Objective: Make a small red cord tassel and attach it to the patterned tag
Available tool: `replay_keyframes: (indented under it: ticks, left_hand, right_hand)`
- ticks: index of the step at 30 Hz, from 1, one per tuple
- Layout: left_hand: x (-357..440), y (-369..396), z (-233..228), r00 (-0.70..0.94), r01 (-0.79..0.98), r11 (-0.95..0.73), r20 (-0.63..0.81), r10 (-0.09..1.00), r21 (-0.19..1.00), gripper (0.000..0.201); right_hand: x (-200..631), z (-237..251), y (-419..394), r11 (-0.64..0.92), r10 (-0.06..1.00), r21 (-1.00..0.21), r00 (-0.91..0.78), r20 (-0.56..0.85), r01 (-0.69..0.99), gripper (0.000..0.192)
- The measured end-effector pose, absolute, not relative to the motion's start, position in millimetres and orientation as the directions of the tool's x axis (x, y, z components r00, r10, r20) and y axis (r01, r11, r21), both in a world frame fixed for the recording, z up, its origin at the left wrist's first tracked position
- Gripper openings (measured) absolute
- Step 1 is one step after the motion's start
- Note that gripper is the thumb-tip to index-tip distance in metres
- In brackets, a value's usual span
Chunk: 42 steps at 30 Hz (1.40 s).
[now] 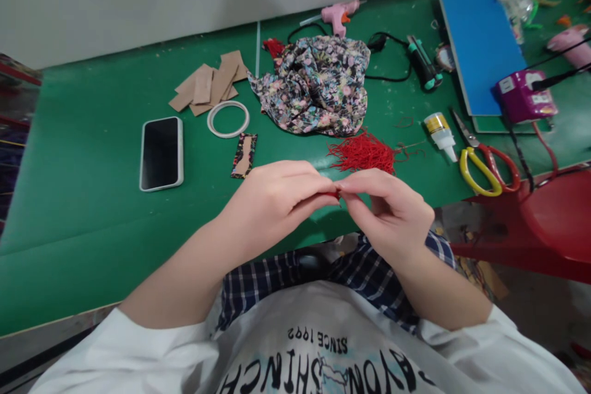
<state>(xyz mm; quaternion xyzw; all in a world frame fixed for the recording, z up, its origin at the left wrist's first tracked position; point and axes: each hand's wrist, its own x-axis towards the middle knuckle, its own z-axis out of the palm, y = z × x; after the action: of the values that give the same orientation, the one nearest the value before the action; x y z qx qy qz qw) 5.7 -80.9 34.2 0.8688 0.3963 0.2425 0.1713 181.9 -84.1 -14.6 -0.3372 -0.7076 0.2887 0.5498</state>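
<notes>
My left hand [286, 197] and my right hand [388, 206] meet fingertip to fingertip above the table's near edge. Between the pinched fingers of my left hand shows a small red piece [333, 194], mostly covered, so its kind is unclear. The thumb and forefinger of my right hand close at its end, where a tiny dark or metallic bit shows; what they grip is too small to name. Just beyond the hands lies a heap of red threads [362, 152]. Left of them is a small floral-edged strip [244, 156] with a tan centre.
A crumpled floral cloth [318, 83], cardboard pieces [210, 83], a white ring [228, 119] and a phone [161, 154] lie on the green table [92, 209]. Around the right are scissors [484, 163], a glue bottle [440, 134], a utility knife [423, 63] and a blue board [482, 43]. A pink glue gun [339, 14] lies behind.
</notes>
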Motion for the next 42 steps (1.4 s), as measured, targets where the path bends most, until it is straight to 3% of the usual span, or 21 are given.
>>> replay_keyframes:
  ticks: [6,18,23,27,33,42]
  left_hand:
    - [4.1,-77.0,35.6,0.563,0.564,-0.569,0.225,0.795,0.599,0.014]
    - [1.6,-73.3,30.2,0.454,0.477,-0.401,0.171,0.874,0.782,0.014]
    - [1.1,-73.3,26.6,0.422,0.405,-0.289,0.103,0.901,0.868,0.016]
    - [1.7,-73.7,24.5,0.402,0.381,-0.273,0.107,0.909,0.883,0.015]
    - [3.4,-75.1,22.0,0.395,0.371,-0.249,0.091,0.914,0.895,0.018]
    - [5.7,-77.6,21.0,0.418,0.417,-0.324,0.137,0.898,0.849,0.018]
  right_hand:
    - [183.6,-12.8,-83.8,0.635,0.772,-0.754,-0.186,0.608,0.17,0.032]
    - [184.8,-9.4,-80.7,0.773,0.634,-0.584,-0.269,0.725,0.247,0.039]
    - [186.9,-10.8,-80.0,0.758,0.652,-0.617,-0.287,0.702,0.213,0.036]
    - [188.1,-10.0,-80.5,0.732,0.68,-0.65,-0.296,0.671,0.206,0.036]
    - [190.7,-9.5,-79.1,0.779,0.626,-0.584,-0.337,0.703,0.229,0.028]
    - [190.6,-10.8,-78.5,0.696,0.718,-0.682,-0.259,0.646,0.226,0.018]
